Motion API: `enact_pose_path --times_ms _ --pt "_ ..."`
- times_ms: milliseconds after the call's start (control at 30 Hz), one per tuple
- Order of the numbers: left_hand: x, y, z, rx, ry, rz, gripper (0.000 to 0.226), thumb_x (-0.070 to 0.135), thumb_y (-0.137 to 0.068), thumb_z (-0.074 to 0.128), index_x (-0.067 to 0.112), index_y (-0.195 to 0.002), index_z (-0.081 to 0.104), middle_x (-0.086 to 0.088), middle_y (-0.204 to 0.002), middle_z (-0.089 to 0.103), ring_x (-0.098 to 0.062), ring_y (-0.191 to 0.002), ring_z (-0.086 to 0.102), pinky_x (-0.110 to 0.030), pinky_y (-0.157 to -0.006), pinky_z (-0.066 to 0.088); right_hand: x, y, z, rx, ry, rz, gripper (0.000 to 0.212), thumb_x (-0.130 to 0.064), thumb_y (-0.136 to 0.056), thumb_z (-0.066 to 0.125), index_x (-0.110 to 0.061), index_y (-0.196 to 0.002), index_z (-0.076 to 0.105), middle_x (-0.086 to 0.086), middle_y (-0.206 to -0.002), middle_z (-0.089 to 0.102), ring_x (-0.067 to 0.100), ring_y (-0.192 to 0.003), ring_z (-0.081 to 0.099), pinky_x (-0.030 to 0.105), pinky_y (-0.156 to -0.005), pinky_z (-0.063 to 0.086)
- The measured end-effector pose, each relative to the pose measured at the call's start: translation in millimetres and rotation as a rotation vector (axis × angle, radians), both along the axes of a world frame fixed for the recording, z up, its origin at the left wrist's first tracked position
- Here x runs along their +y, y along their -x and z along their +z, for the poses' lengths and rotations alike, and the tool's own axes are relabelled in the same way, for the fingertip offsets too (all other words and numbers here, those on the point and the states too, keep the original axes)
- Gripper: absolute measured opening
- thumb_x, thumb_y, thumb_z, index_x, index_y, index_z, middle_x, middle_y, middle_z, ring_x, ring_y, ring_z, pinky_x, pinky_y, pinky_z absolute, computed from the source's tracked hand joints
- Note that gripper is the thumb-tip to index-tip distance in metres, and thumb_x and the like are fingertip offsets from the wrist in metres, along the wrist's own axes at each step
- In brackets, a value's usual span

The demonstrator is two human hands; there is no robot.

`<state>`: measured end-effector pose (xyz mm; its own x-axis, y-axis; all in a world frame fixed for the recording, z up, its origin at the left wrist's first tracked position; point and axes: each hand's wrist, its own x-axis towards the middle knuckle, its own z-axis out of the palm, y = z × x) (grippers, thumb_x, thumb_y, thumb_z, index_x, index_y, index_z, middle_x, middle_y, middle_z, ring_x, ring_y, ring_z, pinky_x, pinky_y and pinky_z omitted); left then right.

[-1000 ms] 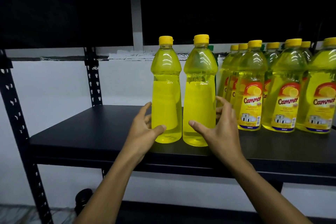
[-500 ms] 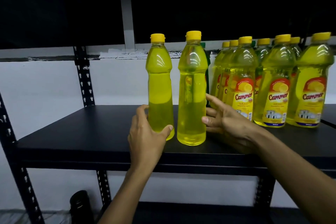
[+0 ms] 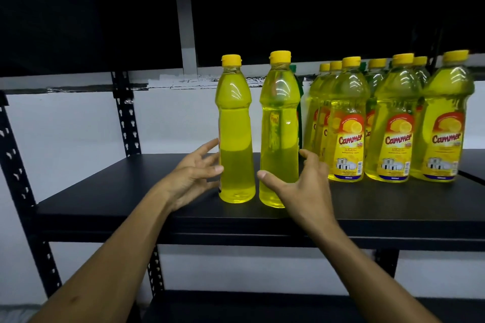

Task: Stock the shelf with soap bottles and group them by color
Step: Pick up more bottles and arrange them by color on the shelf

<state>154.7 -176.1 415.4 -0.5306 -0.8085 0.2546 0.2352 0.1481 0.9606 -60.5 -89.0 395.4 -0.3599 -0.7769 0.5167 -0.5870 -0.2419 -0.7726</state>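
Two yellow soap bottles stand at the shelf's [image 3: 126, 191] front, their labels turned away. My left hand [image 3: 193, 174] is beside the left bottle [image 3: 236, 126]. Its fingers are spread and its thumb tip touches the bottle's lower left side. My right hand [image 3: 296, 186] holds the right bottle [image 3: 279, 118] low down, with the thumb across the front and the fingers round the right side. To the right stands a group of several yellow Cammer lemon bottles [image 3: 346, 123], labels facing me.
Green caps [image 3: 293, 68] peek out behind the yellow bottles. The shelf's left half is bare black board. A perforated black upright [image 3: 127, 118] stands at the back left. Another shelf board hangs overhead, and a lower shelf [image 3: 262, 307] lies below.
My left hand has let go of the left bottle and spread its fingers. My right hand has moved from the right bottle's side to wrap round its front. Both bottles have turned slightly.
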Motion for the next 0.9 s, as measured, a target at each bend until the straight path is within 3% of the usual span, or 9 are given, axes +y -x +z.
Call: enact_pose_path --times_ms 200,267,367,433,500,567,700,833,900 --pt "-0.4 7.0 -5.5 -0.002 -0.003 -0.039 0.091 0.016 -0.068 0.086 0.011 -0.146 0.038 -0.022 -0.14 0.051 -0.039 -0.131 0.048 -0.056 -0.11 0.035 -10.1 -8.1 -0.5 0.068 -0.021 -0.103 0.094 -0.057 -0.069 0.078 -0.021 -0.14 0.028 0.01 -0.139 0.037 0.028 -0.12 0.048 0.029 -0.078 0.042" --pt "5.0 10.5 -8.0 -0.031 0.039 0.084 0.074 0.009 -0.077 0.077 0.01 -0.143 0.043 -0.02 -0.132 0.059 -0.038 -0.122 0.056 -0.052 -0.102 0.043 -9.4 -3.9 1.3 0.065 -0.033 -0.078 0.093 -0.054 -0.07 0.079 -0.021 -0.142 0.029 0.01 -0.139 0.039 0.027 -0.121 0.048 0.029 -0.078 0.041" --pt "17.4 17.9 -10.0 -0.06 0.108 0.283 0.056 -0.002 -0.086 0.065 0.013 -0.138 0.05 -0.012 -0.113 0.07 -0.024 -0.094 0.069 -0.032 -0.072 0.054 -7.2 4.7 3.4 0.035 -0.025 0.011 0.095 -0.049 -0.069 0.081 -0.021 -0.145 0.029 0.009 -0.14 0.042 0.025 -0.124 0.047 0.033 -0.085 0.045" --pt "27.2 24.2 -11.4 -0.057 0.128 0.394 0.056 -0.002 -0.085 0.067 0.017 -0.136 0.052 -0.004 -0.108 0.073 -0.017 -0.092 0.07 -0.03 -0.075 0.056 -5.3 12.6 4.8 0.002 -0.015 0.084 0.096 -0.044 -0.069 0.082 -0.02 -0.147 0.031 0.008 -0.14 0.045 0.024 -0.126 0.046 0.036 -0.092 0.047" --pt "35.9 31.1 -13.3 -0.049 0.133 0.503 0.06 0.003 -0.082 0.073 0.019 -0.136 0.052 0.0 -0.108 0.073 -0.016 -0.102 0.069 -0.036 -0.089 0.054 -4.0 22.3 6.5 -0.05 -0.025 0.169 0.094 -0.039 -0.07 0.083 -0.02 -0.147 0.033 0.007 -0.138 0.048 0.023 -0.125 0.047 0.037 -0.095 0.048" --pt "41.6 38.4 -16.0 -0.049 0.158 0.595 0.057 0.007 -0.079 0.077 0.023 -0.129 0.054 0.003 -0.107 0.072 -0.013 -0.102 0.067 -0.032 -0.089 0.053 -3.1 33.0 7.8 -0.098 -0.043 0.256 0.091 -0.035 -0.069 0.083 -0.022 -0.145 0.035 0.005 -0.132 0.052 0.021 -0.121 0.051 0.038 -0.093 0.052" --pt "49.2 55.1 -23.0 -0.086 0.219 0.84 0.063 0.022 -0.073 0.084 0.025 -0.128 0.054 0.006 -0.103 0.071 -0.01 -0.095 0.067 -0.033 -0.084 0.056 -3.8 51.4 14.5 -0.182 -0.107 0.456 0.071 -0.019 -0.075 0.08 -0.024 -0.134 0.04 -0.011 -0.108 0.059 -0.002 -0.092 0.058 0.013 -0.065 0.051" --pt "56.2 71.8 -25.1 -0.189 0.276 1.096 0.068 0.039 -0.069 0.085 0.024 -0.127 0.052 0.008 -0.096 0.065 -0.011 -0.086 0.063 -0.033 -0.08 0.053 -11.9 69.7 21.3 -0.211 -0.224 0.608 0.072 -0.016 -0.07 0.078 -0.024 -0.133 0.044 -0.005 -0.115 0.067 0.014 -0.11 0.064 0.029 -0.085 0.055" --pt "56.9 78.6 -26.8 -0.266 0.303 1.185 0.072 0.048 -0.067 0.083 0.027 -0.127 0.049 0.003 -0.106 0.065 -0.018 -0.095 0.062 -0.037 -0.079 0.053 -14.1 75.4 25.1 -0.2 -0.271 0.672 0.053 -0.008 -0.08 0.07 -0.036 -0.12 0.049 -0.01 -0.108 0.07 0.01 -0.104 0.066 0.026 -0.082 0.054"
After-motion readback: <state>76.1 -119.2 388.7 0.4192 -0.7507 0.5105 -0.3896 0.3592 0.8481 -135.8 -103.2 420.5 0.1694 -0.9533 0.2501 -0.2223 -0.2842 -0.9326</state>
